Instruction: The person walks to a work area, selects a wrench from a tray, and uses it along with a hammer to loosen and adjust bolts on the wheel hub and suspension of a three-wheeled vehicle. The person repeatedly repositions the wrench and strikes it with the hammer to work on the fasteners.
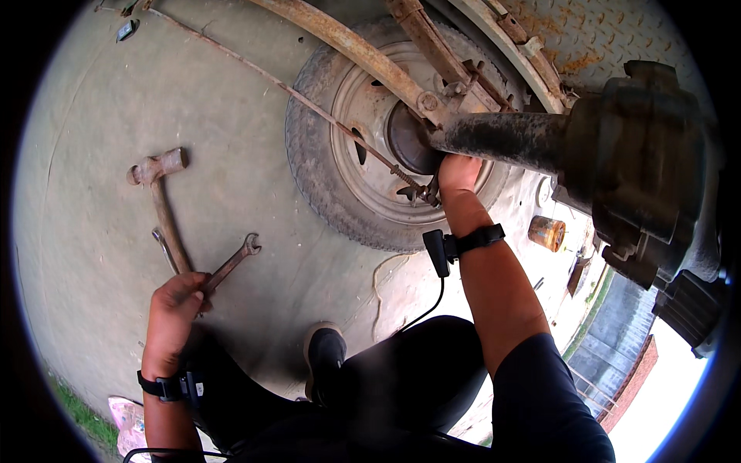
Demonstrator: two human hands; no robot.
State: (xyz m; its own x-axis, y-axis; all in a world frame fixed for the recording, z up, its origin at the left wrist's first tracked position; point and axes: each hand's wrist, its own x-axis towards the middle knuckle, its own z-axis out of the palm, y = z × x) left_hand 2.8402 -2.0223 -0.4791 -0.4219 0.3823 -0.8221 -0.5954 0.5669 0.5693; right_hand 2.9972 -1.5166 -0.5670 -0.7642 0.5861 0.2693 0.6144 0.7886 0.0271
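My left hand [176,305] is closed round an open-ended wrench [231,264], whose jaw points up and to the right. Just beyond it a hammer [157,168] with a wooden handle lies on the floor, a second wrench [163,245] beside the handle. My right hand [458,173] reaches in under the dark axle tube [502,133], at the inner side of a wheel [324,154]. Its fingers are hidden behind the wrist and the axle parts. Close to that hand ends a long thin rod [309,106] with a spring [400,173] on it.
Rusty leaf springs [347,42] arch over the wheel. A bulky dark axle housing [648,170] fills the right side. A rusty can [546,233] lies right of my right forearm. My shoe [325,355] rests on the concrete floor [93,216]. A small dark device [126,31] lies far left.
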